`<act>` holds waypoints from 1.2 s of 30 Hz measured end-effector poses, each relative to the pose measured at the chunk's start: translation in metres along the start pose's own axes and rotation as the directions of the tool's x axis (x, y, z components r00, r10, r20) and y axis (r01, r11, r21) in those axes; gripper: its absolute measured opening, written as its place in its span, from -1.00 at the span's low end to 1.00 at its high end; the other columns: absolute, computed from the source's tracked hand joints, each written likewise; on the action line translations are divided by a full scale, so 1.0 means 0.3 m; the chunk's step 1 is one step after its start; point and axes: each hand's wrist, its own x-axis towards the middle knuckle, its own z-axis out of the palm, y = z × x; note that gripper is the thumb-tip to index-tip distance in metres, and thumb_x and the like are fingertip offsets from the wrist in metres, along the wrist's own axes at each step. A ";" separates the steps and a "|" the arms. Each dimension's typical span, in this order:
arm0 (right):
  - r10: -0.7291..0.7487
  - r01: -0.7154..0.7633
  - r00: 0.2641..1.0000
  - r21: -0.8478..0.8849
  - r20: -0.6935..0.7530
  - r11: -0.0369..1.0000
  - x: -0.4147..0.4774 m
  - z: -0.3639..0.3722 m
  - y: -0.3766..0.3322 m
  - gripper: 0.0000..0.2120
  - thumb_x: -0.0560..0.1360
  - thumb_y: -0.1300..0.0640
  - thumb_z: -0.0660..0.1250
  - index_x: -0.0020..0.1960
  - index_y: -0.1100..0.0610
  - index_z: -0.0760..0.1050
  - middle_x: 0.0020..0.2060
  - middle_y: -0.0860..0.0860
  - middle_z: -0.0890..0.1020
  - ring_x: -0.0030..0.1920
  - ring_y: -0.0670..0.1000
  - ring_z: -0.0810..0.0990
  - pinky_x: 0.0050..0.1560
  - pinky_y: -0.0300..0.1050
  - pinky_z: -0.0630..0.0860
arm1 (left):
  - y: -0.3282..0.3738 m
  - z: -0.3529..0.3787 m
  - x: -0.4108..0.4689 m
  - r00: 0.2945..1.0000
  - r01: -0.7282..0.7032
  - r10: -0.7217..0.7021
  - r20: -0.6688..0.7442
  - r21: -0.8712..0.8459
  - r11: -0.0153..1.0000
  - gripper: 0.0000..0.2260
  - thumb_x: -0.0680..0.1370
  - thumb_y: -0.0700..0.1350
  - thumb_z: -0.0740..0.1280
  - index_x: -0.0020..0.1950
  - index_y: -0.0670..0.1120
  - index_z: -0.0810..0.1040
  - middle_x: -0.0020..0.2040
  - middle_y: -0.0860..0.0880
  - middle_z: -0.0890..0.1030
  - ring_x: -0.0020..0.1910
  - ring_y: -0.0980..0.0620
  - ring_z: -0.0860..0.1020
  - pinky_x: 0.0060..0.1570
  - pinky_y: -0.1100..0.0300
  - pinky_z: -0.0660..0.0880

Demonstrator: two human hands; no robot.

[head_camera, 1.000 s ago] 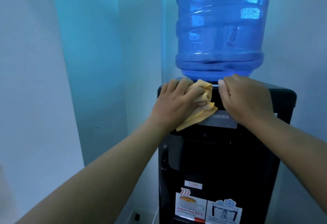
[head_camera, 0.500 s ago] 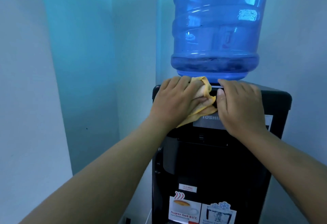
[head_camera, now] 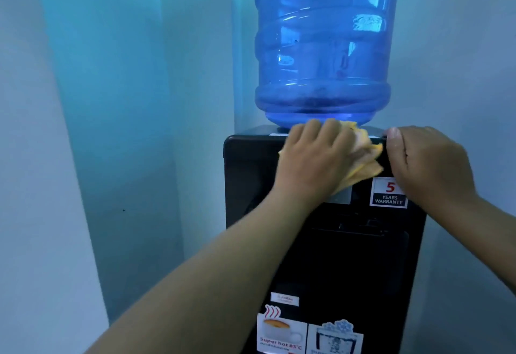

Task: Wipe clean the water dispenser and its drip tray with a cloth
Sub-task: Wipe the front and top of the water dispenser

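A black water dispenser point(head_camera: 251, 180) stands in front of me with a blue water bottle point(head_camera: 321, 46) on top. My left hand point(head_camera: 312, 163) presses a folded yellow cloth point(head_camera: 368, 161) against the upper front edge of the dispenser, just under the bottle. My right hand point(head_camera: 430, 166) grips the top front edge to the right of the cloth, its fingers curled over the rim. A "5 years warranty" sticker point(head_camera: 389, 193) shows between my hands. The drip tray is out of view.
The dispenser stands in a corner of pale blue walls point(head_camera: 111, 130). Hot and cold stickers point(head_camera: 282, 331) sit low on the front panel. The tap recess point(head_camera: 357, 230) is dark below my hands.
My left hand has slid the cloth to the right along the top front edge, covering the brand plate. My right hand has shifted right, uncovering the warranty sticker.
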 end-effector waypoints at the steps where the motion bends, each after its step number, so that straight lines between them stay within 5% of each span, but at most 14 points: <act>1: -0.016 0.016 1.000 -0.008 0.002 1.000 -0.004 -0.006 0.008 -0.57 0.64 0.07 0.02 -0.21 0.26 0.51 -0.37 0.16 0.52 -0.29 0.24 0.48 -0.38 -0.05 0.26 | 0.008 0.006 0.000 0.999 -0.044 0.044 -0.013 -0.020 0.999 -0.78 0.53 0.05 0.39 -0.09 -0.11 0.61 -0.16 -0.10 0.59 -0.23 -0.16 0.49 -0.19 -0.02 0.35; 4: -0.030 0.030 1.000 -0.020 -0.002 0.999 -0.010 -0.006 0.009 -0.57 0.65 0.07 0.02 -0.16 0.28 0.53 -0.32 0.20 0.56 -0.26 0.26 0.50 -0.37 -0.03 0.32 | -0.123 -0.030 -0.051 0.989 -0.146 0.145 -0.025 -0.068 0.987 -0.65 0.59 0.16 0.29 0.00 -0.12 0.62 -0.13 -0.14 0.60 -0.20 -0.17 0.49 -0.18 -0.03 0.38; 8: 0.059 -0.059 0.998 0.013 0.037 0.998 -0.019 -0.015 -0.022 -0.56 0.63 0.05 -0.01 -0.20 0.30 0.46 -0.32 0.21 0.51 -0.27 0.23 0.42 -0.33 0.00 0.26 | -0.409 -0.113 -0.145 0.988 -0.064 0.066 0.138 -0.014 0.998 -0.51 0.64 0.27 0.01 0.16 -0.12 0.42 -0.07 -0.21 0.57 -0.15 -0.22 0.50 -0.10 -0.07 0.41; 11: 0.114 -0.122 0.987 0.073 0.110 0.990 -0.006 -0.063 -0.071 -0.61 0.60 0.07 0.00 -0.30 0.27 0.34 -0.38 0.17 0.41 -0.32 0.21 0.36 -0.34 0.00 0.25 | -0.457 -0.201 -0.153 0.969 0.095 -0.060 0.241 -0.136 0.986 -0.39 0.64 0.29 -0.03 0.15 -0.22 0.48 -0.04 -0.25 0.53 -0.11 -0.26 0.51 -0.08 -0.09 0.50; 14: 0.019 -0.027 0.993 0.064 0.117 0.998 -0.042 -0.083 -0.176 -0.69 0.57 0.09 0.12 -0.03 0.25 0.57 -0.10 0.23 0.58 -0.10 0.29 0.52 -0.03 0.14 0.46 | -0.391 -0.226 -0.178 0.845 0.532 -0.439 0.307 -0.394 0.749 -0.49 0.55 0.23 0.18 0.17 -0.22 0.43 0.10 -0.15 0.42 0.06 -0.13 0.47 0.04 0.13 0.40; 17: -0.111 0.093 0.984 0.131 0.138 0.987 -0.136 -0.047 -0.285 -0.64 0.58 0.05 0.20 0.29 0.18 0.53 0.27 0.27 0.46 0.32 0.30 0.38 0.40 0.23 0.28 | -0.323 -0.167 -0.266 0.673 0.731 -0.624 0.397 -0.483 0.481 -0.54 0.51 0.18 0.35 0.21 -0.04 0.24 0.19 -0.04 0.28 0.21 0.00 0.38 0.24 0.14 0.34; 19: -0.152 0.144 0.982 0.081 0.111 0.986 -0.198 -0.031 -0.324 -0.64 0.61 0.02 0.17 0.27 0.19 0.54 0.27 0.25 0.45 0.30 0.29 0.34 0.31 0.19 0.37 | -0.295 -0.132 -0.329 0.610 0.775 -0.656 0.445 -0.506 0.378 -0.50 0.49 0.21 0.38 0.21 0.06 0.16 0.24 -0.01 0.28 0.27 0.02 0.35 0.26 0.15 0.32; 21: -0.203 0.203 0.973 0.013 0.108 0.979 -0.247 -0.012 -0.339 -0.63 0.63 -0.01 0.12 0.17 0.19 0.58 0.15 0.20 0.52 0.13 0.24 0.43 -0.04 0.11 0.48 | -0.279 -0.094 -0.376 0.601 0.767 -0.674 0.430 -0.547 0.335 -0.49 0.47 0.27 0.33 0.20 0.10 0.15 0.26 -0.02 0.35 0.25 0.03 0.40 0.19 0.17 0.37; 23: -0.207 0.213 0.970 -0.037 0.125 0.976 -0.269 0.007 -0.343 -0.62 0.65 -0.02 0.07 0.05 0.18 0.58 -0.01 0.13 0.55 -0.08 0.18 0.48 -0.34 -0.04 0.35 | -0.263 -0.066 -0.420 0.602 0.743 -0.696 0.391 -0.594 0.308 -0.58 0.52 0.23 0.30 0.21 0.09 0.19 0.22 -0.03 0.41 0.16 0.06 0.46 0.11 0.20 0.42; 27: -0.200 0.215 0.967 -0.085 0.157 0.973 -0.279 0.052 -0.353 -0.57 0.66 0.00 0.00 -0.11 0.19 0.54 -0.25 0.11 0.49 -0.26 0.16 0.41 -0.33 -0.11 0.09 | -0.199 -0.010 -0.586 0.526 0.786 -0.733 0.432 -0.576 0.225 -0.73 0.58 0.20 0.22 0.17 0.12 0.27 0.08 0.07 0.46 0.03 0.19 0.50 -0.02 0.29 0.40; 30: -0.191 0.208 0.969 -0.098 0.158 0.973 -0.268 0.083 -0.343 -0.55 0.66 0.01 -0.02 -0.13 0.22 0.52 -0.26 0.13 0.47 -0.24 0.19 0.38 -0.36 -0.06 0.16 | -0.125 -0.008 -0.798 0.429 0.880 -0.712 0.557 -0.435 0.190 -0.70 0.53 0.22 0.16 0.16 0.09 0.34 -0.01 0.09 0.48 -0.02 0.12 0.51 -0.01 0.15 0.42; 32: -0.175 0.186 0.970 -0.047 0.169 0.981 -0.263 0.094 -0.338 -0.54 0.66 0.00 -0.04 -0.09 0.25 0.53 -0.24 0.15 0.45 -0.23 0.20 0.35 -0.36 0.05 0.30 | -0.143 -0.021 -0.822 0.449 0.885 -0.679 0.581 -0.395 0.246 -0.67 0.51 0.26 0.14 0.10 0.06 0.36 -0.03 0.05 0.50 -0.04 0.07 0.51 0.00 0.04 0.47; 36: -0.167 0.174 0.975 -0.039 0.148 0.984 -0.266 0.113 -0.334 -0.51 0.66 0.00 -0.07 -0.08 0.28 0.51 -0.24 0.17 0.42 -0.23 0.20 0.33 -0.32 0.11 0.34 | -0.240 0.024 -0.534 0.497 0.794 -0.753 0.431 -0.575 0.195 -0.74 0.58 0.14 0.29 -0.03 -0.02 0.36 -0.12 0.03 0.44 -0.15 0.08 0.45 -0.14 0.16 0.38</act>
